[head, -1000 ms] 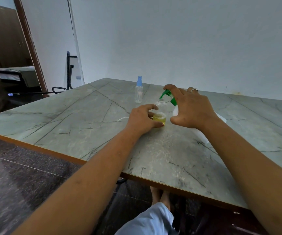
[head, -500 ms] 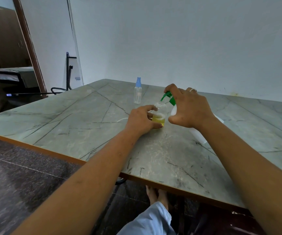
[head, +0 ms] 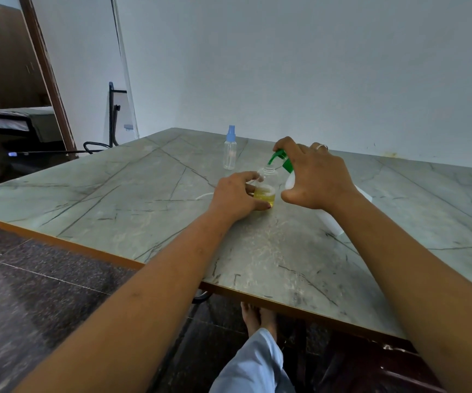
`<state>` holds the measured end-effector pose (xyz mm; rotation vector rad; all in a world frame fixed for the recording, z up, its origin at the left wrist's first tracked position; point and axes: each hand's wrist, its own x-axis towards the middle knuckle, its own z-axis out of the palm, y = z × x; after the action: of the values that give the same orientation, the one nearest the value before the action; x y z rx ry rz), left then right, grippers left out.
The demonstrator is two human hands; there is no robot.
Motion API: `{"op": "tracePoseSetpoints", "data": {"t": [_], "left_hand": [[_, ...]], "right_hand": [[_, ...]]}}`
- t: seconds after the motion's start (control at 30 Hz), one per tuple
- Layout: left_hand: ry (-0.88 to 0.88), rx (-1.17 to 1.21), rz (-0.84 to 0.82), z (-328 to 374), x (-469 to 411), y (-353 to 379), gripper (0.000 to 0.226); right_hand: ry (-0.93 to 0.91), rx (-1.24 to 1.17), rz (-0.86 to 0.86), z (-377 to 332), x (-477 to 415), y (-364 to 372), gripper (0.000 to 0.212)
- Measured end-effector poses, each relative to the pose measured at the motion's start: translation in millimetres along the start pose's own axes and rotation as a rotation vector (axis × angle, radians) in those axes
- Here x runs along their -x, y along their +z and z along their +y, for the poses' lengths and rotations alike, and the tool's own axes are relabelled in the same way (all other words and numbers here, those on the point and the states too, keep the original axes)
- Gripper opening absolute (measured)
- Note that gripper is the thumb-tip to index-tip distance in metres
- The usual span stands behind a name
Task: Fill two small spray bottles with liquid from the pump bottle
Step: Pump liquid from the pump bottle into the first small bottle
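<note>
left hand [head: 236, 195]: fingers and thumb curled round open bottle [head: 266, 186], part-filled yellow, standing on table [head: 115, 199] | right hand [head: 318, 178]: index finger hooked over pump bottle [head: 290, 181] head, thumb spread clear | spout just above open bottle's mouth, between both hands' fingertips | capped bottle [head: 230, 151]: beyond left fingertips, apart

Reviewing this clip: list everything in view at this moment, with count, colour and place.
open bottle: 1, clear, yellow liquid in the lower part, table centre, under the pump spout
capped bottle: 1, clear with blue top, farther back, standing apart
pump bottle: 1, white with green pump, right of open bottle
tube: 1, thin, white, lying beside left hand
table: 1, grey-green marble pattern
ring: 1, silver, on right hand
left hand: 1, holds open bottle
right hand: 1, forefinger on pump
</note>
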<state>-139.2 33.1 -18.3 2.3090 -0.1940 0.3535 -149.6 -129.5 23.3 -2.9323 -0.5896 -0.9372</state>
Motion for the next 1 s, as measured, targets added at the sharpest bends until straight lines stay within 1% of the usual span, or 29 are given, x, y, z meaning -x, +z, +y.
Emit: {"op": "tracePoseSetpoints", "data": {"t": [0.17,0.4,0.47,0.6,0.77,0.9,1.0], "left_hand": [[0.010,-0.005,0.004,-0.5,-0.3,1.0,0.057],[0.013,0.002,0.001,-1.0,-0.3,0.0,0.057],[0.013,0.001,0.005,-0.7,-0.4,0.5,0.058],[0.011,0.004,0.004,-0.8,-0.7,0.3,0.059],[0.019,-0.012,-0.002,-1.4,-0.4,0.6,0.061],[0.021,-0.028,-0.001,0.2,0.7,0.0,0.059],[0.015,-0.017,0.002,-0.4,0.7,0.3,0.058]], "right_hand": [[-0.011,0.003,0.004,1.2,-1.1,2.4,0.074],[-0.004,0.053,-0.023,0.6,4.1,-1.1,0.099],[-0.005,0.055,-0.023,1.0,3.9,-0.8,0.098],[-0.007,0.031,-0.013,1.7,3.5,1.3,0.084],[-0.013,0.013,0.009,2.5,0.6,1.7,0.073],[-0.024,0.027,0.015,1.0,-0.6,3.0,0.074],[-0.016,0.056,0.002,1.4,0.9,3.6,0.082]]}}
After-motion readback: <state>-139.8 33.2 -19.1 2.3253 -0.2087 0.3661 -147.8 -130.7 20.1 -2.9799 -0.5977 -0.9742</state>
